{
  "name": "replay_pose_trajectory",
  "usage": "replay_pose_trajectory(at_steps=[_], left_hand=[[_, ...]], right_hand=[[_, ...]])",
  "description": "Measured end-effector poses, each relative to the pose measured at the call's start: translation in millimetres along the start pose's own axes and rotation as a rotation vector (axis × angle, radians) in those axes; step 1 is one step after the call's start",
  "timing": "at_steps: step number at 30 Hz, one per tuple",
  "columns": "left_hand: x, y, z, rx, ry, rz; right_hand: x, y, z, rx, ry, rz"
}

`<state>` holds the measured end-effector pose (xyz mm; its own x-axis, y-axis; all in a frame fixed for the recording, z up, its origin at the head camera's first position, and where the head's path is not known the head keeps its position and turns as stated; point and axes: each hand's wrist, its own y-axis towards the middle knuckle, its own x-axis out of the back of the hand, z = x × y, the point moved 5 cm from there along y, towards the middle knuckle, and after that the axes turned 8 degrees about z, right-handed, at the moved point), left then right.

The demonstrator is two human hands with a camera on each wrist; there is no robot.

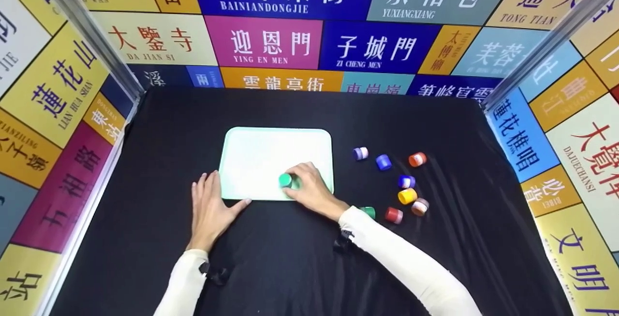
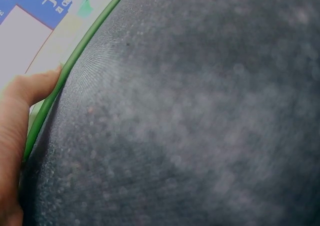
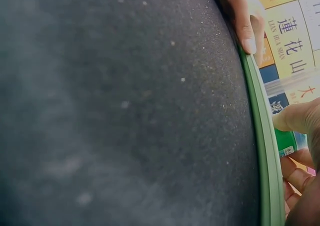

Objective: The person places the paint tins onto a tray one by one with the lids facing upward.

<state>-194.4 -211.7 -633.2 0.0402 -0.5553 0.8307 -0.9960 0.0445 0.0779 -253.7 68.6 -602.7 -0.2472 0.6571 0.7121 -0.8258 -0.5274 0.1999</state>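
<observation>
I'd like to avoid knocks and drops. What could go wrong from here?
The right hand pinches the green jar at the board; a loose grip might let it slip. The right sleeve partly hides a second green jar in the head view and might brush it when drawn back. The yellow jar sits close beside the brown jar, so picking up one might knock the other.

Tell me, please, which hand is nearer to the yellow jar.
Right: the right hand is over the tray, left of the yellow jar; the left hand is farther left, at the tray's near-left corner.
</observation>
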Motion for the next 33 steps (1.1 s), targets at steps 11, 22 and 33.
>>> replay_pose_trajectory(at_steps=[11,22,33], left_hand=[[2.9,-0.6,3.7,0.004,0.023,0.004],[-0.9,1.8,0.6,-0.003,0.01,-0.002],[-0.1,0.8,2.2,-0.005,0.012,-0.01]], right_hand=[[-17.1,21.0,18.6,0.001,-0.006,0.048],[-32.7,34.9,26.9,-0.009,-0.033,0.094],[-42.2,42.8,33.8,-0.006,-0.026,0.091]])
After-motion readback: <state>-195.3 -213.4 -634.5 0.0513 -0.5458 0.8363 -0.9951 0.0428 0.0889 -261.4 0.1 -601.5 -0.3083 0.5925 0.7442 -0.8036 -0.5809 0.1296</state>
